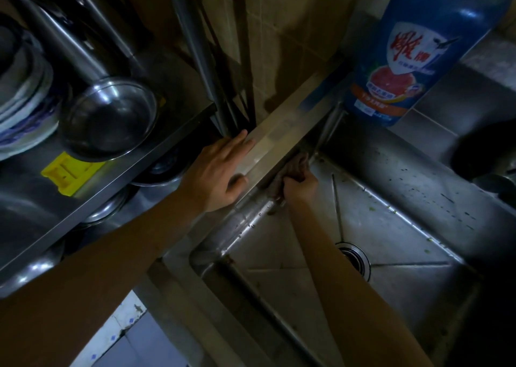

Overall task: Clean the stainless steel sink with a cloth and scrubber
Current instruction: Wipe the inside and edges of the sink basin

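Sink (405, 227): a stainless steel basin occupying the lower right of the view, with a round drain (354, 257) in its floor and dark specks scattered over the far wall and floor.

Cloth (293, 168): a brownish cloth located in the basin's upper left corner, pressed against the inside wall just below the rim.

Right hand (300, 183): fingers curled around the cloth, gripping it against the sink wall.

Left hand (220, 171): fingers straight and close together, palm down, resting flat on the raised steel ledge (282, 134) that runs along the sink's left edge. It holds nothing.

Bottle (405, 48): a blue detergent bottle with a red-and-white label, standing at the back corner of the sink, near the tiled wall (279, 31).

Shelf (111, 176): a steel rack to the left of the sink. It carries a steel bowl (109, 120), stacked plates (25, 101) with a blue pattern, and a yellow plastic item (69, 171) near the front edge. More metal dishes sit on the level below.
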`<state>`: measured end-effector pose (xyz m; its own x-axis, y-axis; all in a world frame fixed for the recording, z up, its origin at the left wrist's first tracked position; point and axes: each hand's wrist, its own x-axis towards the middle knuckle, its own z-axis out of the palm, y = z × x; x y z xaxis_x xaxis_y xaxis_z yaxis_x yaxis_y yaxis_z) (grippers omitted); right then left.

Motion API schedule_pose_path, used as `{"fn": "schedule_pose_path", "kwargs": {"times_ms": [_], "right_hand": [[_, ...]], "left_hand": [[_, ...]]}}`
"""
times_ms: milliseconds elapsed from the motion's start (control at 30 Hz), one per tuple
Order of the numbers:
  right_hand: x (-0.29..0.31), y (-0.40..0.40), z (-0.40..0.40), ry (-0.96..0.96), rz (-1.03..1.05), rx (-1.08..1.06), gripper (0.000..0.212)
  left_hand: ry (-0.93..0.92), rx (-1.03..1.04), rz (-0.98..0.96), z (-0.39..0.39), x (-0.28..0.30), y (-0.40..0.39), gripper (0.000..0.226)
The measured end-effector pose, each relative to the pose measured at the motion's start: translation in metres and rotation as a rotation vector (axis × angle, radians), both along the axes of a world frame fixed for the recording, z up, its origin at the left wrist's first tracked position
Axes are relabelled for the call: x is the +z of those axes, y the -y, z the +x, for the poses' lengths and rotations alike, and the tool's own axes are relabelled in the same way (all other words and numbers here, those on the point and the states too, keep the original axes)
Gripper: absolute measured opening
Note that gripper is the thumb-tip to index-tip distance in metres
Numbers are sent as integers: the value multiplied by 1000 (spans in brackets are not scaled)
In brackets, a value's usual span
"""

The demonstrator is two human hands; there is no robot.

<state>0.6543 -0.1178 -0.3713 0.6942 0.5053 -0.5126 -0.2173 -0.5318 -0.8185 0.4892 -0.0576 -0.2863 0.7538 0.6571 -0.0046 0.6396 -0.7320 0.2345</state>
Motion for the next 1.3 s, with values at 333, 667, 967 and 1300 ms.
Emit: {"fn": "schedule_pose_path", "kwargs": {"times_ms": [333, 667, 967, 1300], "right_hand": [[-7, 16, -14, -44, -82, 146, 43], [-7, -4, 11, 111, -100, 149, 27], [-23, -8, 14, 149, -176, 174, 27], [-42, 1, 3, 155, -231, 293, 36]], "left_hand": [[43, -12, -14, 0, -2, -1, 68], [60, -6, 17, -1, -3, 1, 66], [74, -14, 44, -3, -7, 0, 67], [62, -1, 41, -3, -9, 0, 68]]}}
